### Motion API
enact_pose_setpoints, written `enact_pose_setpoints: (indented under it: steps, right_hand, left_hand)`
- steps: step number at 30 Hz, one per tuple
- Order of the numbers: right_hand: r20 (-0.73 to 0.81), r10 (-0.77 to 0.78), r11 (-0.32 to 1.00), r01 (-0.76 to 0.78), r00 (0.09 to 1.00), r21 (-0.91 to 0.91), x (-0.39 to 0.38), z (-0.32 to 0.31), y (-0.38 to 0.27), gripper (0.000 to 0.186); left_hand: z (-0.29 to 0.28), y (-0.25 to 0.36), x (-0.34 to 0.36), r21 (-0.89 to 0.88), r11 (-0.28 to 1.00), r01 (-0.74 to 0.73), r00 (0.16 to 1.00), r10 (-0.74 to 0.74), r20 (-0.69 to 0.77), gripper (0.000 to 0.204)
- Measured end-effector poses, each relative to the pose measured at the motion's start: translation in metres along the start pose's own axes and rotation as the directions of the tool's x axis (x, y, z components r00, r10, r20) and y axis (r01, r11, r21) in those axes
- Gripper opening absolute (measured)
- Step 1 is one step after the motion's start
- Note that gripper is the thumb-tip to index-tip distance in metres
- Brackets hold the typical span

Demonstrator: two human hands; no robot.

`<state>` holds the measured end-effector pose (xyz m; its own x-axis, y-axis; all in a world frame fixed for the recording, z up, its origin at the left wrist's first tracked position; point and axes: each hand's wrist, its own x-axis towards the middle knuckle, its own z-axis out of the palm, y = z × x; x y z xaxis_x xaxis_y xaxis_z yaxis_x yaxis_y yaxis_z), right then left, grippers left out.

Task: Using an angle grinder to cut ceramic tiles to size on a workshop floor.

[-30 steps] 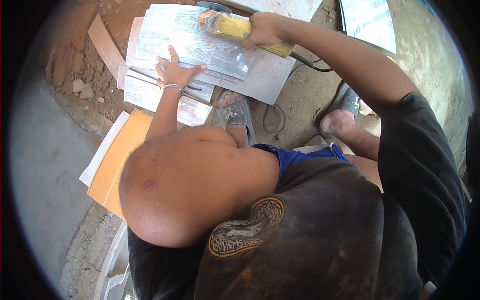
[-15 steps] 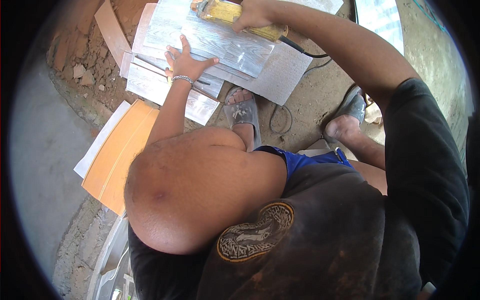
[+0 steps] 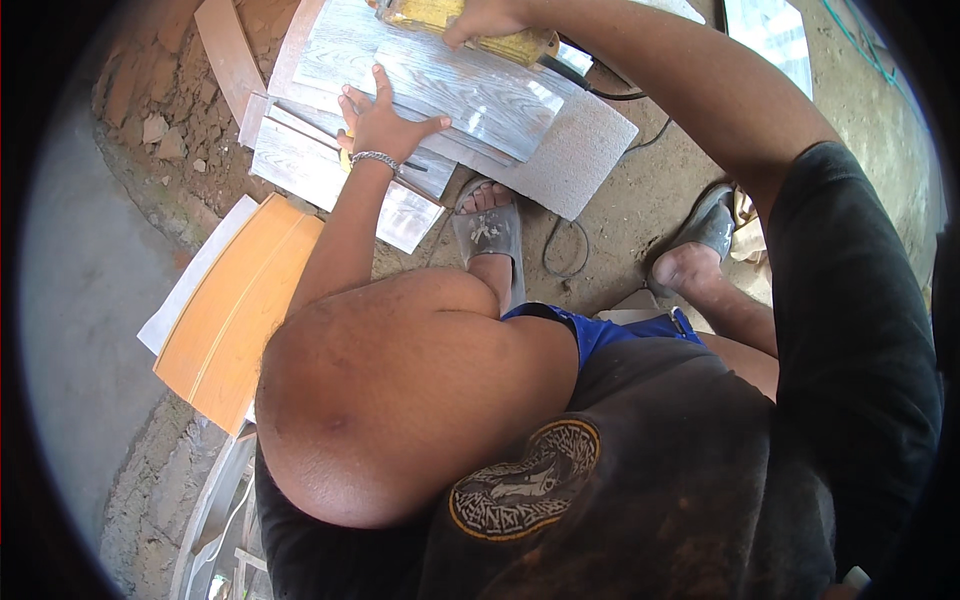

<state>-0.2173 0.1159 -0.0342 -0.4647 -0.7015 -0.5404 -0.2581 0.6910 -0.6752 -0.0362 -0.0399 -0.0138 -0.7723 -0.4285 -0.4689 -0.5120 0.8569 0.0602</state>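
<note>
My left hand (image 3: 387, 130) lies with fingers spread at the near edge of a grey wood-grain tile (image 3: 480, 95). Beneath it, a small yellow thing shows beside the wrist, too covered to name. At the top of the view, my right hand (image 3: 488, 20) is wrapped round a yellow angle grinder (image 3: 520, 46), whose black cord trails off to the right. The grinder's head reaches the upper picture edge, so its disc cannot be made out. Under the wood-grain tile rests a larger pale speckled slab (image 3: 590, 150).
Cut tile strips (image 3: 295, 158) lie left of my left wrist. Orange-brown tiles (image 3: 240, 300) lean farther left, near broken earth and rubble (image 3: 170, 130). A cord loop (image 3: 567, 250) lies on the ground between my sandalled feet (image 3: 490, 225). Another shiny tile (image 3: 770, 45) stands at upper right.
The grinder and my right hand have moved a little farther away over the tile, toward the top edge. My left hand keeps its place on the tile; the whole view has shifted slightly.
</note>
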Motion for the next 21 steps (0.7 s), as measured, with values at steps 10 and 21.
enact_pose_setpoints:
  steps: [10,21]
  right_hand:
    - [-0.096,-0.013,0.992,0.0,0.995,-0.129,-0.007,-0.038,-0.032,0.071]
    - [-0.089,0.007,0.989,-0.02,0.996,-0.146,0.004,-0.049,-0.063,0.077]
  left_hand:
    - [-0.005,0.001,-0.002,-0.06,0.998,0.011,0.997,-0.006,0.073,0.147]
    - [-0.013,-0.005,-0.012,-0.113,0.994,-0.009,0.997,0.017,0.069,0.147]
